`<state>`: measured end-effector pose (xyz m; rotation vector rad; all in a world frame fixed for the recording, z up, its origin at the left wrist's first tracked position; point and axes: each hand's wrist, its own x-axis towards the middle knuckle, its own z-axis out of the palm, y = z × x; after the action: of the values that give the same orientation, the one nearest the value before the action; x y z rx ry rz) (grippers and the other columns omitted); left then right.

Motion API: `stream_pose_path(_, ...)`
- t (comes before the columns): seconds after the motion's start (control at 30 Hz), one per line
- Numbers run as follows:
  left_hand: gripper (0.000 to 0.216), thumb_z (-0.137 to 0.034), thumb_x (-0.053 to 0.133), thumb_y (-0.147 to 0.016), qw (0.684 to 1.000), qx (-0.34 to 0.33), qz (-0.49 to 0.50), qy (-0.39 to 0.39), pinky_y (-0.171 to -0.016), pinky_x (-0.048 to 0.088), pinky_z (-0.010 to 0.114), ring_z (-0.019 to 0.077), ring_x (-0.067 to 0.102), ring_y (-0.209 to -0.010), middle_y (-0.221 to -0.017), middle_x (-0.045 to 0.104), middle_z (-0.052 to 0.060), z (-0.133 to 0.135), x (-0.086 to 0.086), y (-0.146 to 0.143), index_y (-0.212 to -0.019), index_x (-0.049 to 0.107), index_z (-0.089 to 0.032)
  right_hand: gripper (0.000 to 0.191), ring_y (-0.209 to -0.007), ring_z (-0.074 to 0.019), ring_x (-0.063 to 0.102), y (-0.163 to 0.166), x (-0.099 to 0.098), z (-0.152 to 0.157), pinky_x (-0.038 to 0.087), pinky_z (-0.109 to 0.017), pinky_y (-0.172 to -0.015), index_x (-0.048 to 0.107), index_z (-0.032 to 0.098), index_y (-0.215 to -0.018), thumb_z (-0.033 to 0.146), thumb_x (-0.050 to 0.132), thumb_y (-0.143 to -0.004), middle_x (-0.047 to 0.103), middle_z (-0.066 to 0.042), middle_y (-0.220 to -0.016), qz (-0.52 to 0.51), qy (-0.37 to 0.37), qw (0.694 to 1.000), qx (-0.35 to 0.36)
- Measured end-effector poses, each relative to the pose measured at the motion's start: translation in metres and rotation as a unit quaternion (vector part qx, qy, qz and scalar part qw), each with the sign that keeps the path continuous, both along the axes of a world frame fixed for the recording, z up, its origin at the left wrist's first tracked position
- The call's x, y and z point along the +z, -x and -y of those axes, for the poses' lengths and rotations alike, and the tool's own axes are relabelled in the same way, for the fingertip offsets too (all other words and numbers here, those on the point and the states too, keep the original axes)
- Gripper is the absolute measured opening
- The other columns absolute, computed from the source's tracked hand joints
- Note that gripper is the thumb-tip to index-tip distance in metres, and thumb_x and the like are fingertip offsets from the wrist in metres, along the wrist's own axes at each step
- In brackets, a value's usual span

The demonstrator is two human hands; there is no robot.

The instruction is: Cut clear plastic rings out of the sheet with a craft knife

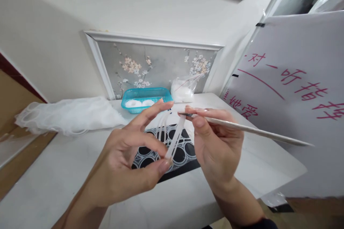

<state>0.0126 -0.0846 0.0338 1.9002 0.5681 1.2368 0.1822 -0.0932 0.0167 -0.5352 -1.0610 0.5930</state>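
My left hand [134, 154] is raised over the table, with thumb and fingers stretching several white elastic strands [173, 137] between them. My right hand [215, 143] pinches a long thin silvery needle-like hook [252, 130], its dark tip touching the top of the strands near my left index fingertip. The tool's tail points right, past the table edge.
A white table [67, 171] carries a black mat with circle pattern [180, 154], a teal basket [146, 98] with white rolls, a clear bag [184, 89] of white material and a heap of white netting [67, 114]. A white board with red writing [292, 93] stands at right.
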Motion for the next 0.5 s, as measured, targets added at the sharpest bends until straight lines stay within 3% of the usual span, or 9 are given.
stream_pose_path(0.13, 0.012, -0.021, 0.08, -0.076, 1.0, 0.001, 0.016, -0.01, -0.126, 0.021, 0.051, 0.0308, 0.039, -0.146, -0.142, 0.061, -0.003, 0.001, 0.002, 0.0, -0.077, 0.079, -0.032, 0.019, -0.09, -0.02, 0.076, -0.001, 0.002, 0.002, 0.062, -0.042, -0.09, 0.076, 0.038, -0.094, 0.021, 0.072, -0.087, 0.079, 0.005, -0.091, 0.001, -0.014, 1.0, 0.006)
stream_pose_path(0.33, 0.012, -0.021, 0.08, -0.077, 0.999, 0.029, 0.028, 0.019, -0.126, 0.022, 0.052, 0.0282, 0.038, -0.147, -0.138, 0.063, -0.002, -0.002, 0.001, 0.0, -0.076, 0.079, -0.033, 0.015, -0.095, -0.0208, 0.075, -0.01, 0.005, -0.005, 0.061, -0.041, -0.09, 0.079, 0.032, -0.091, 0.019, 0.074, -0.085, 0.08, 0.002, -0.095, 0.117, 0.051, 0.991, 0.037)
stream_pose_path(0.5, 0.009, -0.027, 0.082, -0.077, 0.997, 0.011, 0.036, 0.061, -0.126, 0.019, 0.056, 0.0314, 0.038, -0.147, -0.139, 0.063, -0.001, -0.009, -0.001, 0.002, -0.069, 0.078, -0.03, 0.022, -0.099, -0.0201, 0.074, -0.024, 0.004, -0.01, 0.057, -0.045, -0.1, 0.077, 0.038, -0.098, 0.02, 0.073, -0.087, 0.08, 0.005, -0.093, 0.165, -0.076, 0.983, 0.03)
